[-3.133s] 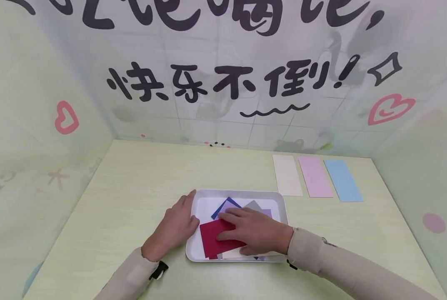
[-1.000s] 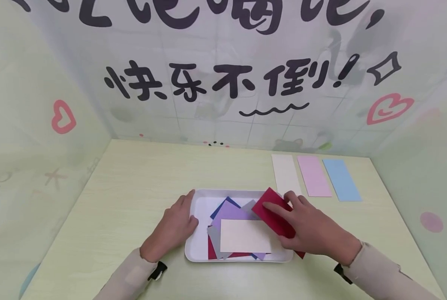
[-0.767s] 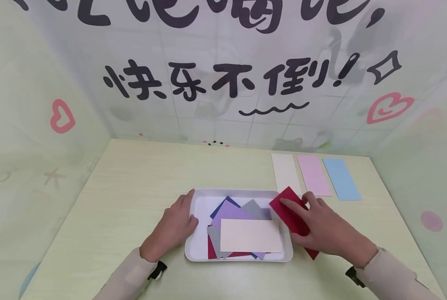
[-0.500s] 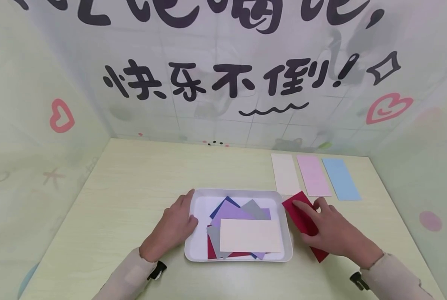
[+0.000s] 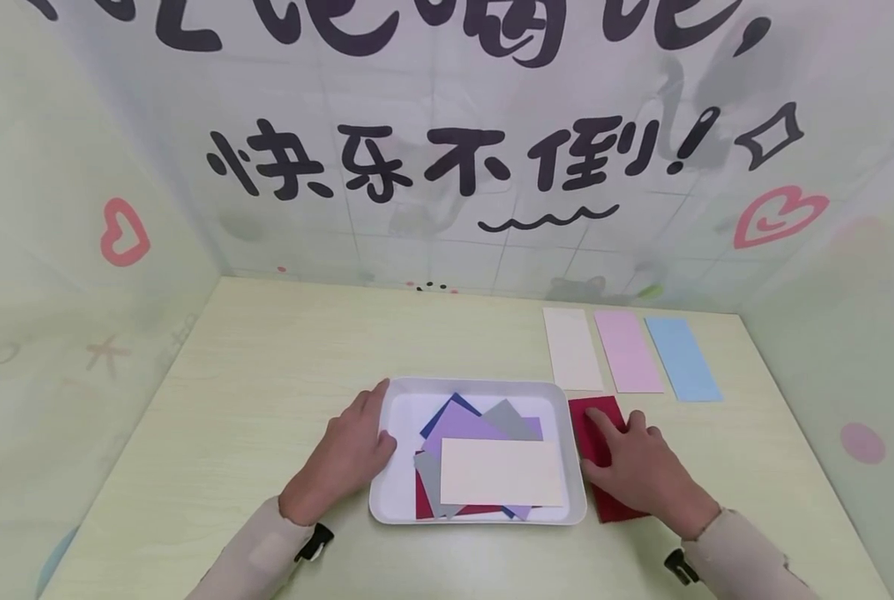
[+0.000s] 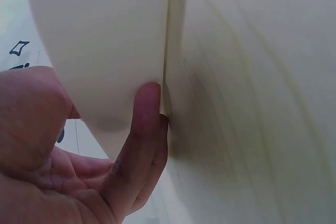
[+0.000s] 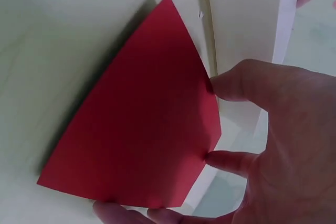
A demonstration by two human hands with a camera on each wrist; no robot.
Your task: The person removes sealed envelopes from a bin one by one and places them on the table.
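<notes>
My left hand (image 5: 349, 442) grips the left side of a shallow white tray (image 5: 382, 500), thumb over the rim and fingers along the outer wall (image 6: 115, 35). Inside the tray, a cream card (image 5: 501, 472) lies over purple (image 5: 457, 427), grey, blue and red cards. To the tray's right, my right hand (image 5: 637, 467) holds a red card (image 5: 592, 429) by its edges, low over the table. The right wrist view shows that red card (image 7: 136, 108) slightly bowed, with my thumb on one long edge and fingertips on others.
Three card strips lie in a row at the back right of the table (image 5: 304, 350): cream (image 5: 572, 350), pink (image 5: 628, 352) and blue (image 5: 684, 358). Printed curtains stand along the back and both sides of the table.
My right hand has lifted the red card from the tray, carried it right past the rim, then turned and lowered it beside the tray. My left hand has stayed at the tray.
</notes>
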